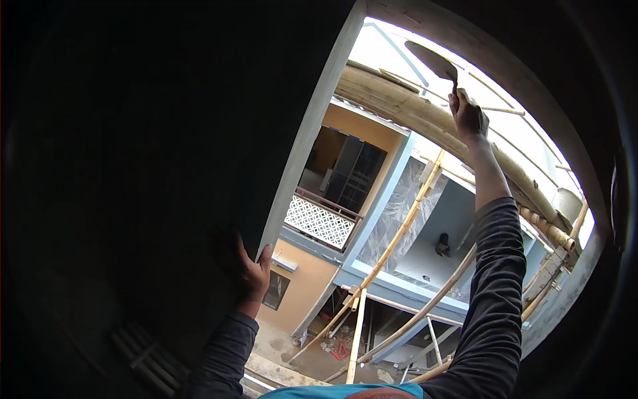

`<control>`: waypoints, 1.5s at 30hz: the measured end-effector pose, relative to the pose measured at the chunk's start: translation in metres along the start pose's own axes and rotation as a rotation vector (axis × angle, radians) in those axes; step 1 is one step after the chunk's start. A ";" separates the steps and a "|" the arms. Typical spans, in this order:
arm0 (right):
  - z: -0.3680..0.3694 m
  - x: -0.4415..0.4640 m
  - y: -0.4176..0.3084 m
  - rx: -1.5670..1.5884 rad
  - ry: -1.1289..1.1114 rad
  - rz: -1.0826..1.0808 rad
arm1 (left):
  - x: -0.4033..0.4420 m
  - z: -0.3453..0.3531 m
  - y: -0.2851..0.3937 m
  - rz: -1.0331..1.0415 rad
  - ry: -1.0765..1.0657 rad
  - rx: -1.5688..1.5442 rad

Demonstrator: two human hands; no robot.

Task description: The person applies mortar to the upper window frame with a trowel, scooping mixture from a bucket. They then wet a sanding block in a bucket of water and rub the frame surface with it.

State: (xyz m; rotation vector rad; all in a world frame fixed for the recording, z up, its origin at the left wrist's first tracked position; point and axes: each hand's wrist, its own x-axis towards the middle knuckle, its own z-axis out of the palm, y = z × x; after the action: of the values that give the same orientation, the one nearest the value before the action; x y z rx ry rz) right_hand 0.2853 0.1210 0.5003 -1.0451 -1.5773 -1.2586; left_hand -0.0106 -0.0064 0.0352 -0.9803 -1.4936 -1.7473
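Right hand (469, 120): raised high overhead, fingers closed in a grip, knuckles up. Right arm (495, 266): extended almost straight, dark sleeve bunched in folds, forearm bare near wrist. Left hand (254, 271): lower, open, thumb spread from fingers. Left arm (226, 352): reaching forward, mostly dark-sleeved, wrist bare.

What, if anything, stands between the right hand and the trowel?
Nothing visible does: the right hand grips the trowel by its handle, while the left hand is at the edge of the opening.
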 end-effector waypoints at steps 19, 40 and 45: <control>0.092 0.064 -0.142 0.836 0.472 0.014 | -0.003 -0.004 -0.003 0.043 -0.019 0.107; 0.081 0.054 -0.051 0.766 0.346 -0.048 | -0.009 0.003 -0.008 0.019 -0.014 0.104; 0.092 0.036 -0.027 0.719 0.088 0.105 | -0.008 0.005 -0.008 0.000 0.001 0.092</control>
State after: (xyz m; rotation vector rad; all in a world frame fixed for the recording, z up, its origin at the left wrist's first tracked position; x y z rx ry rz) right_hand 0.2389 0.2117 0.5138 -0.5868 -1.6851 -0.5679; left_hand -0.0128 -0.0003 0.0249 -0.9321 -1.5588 -1.6641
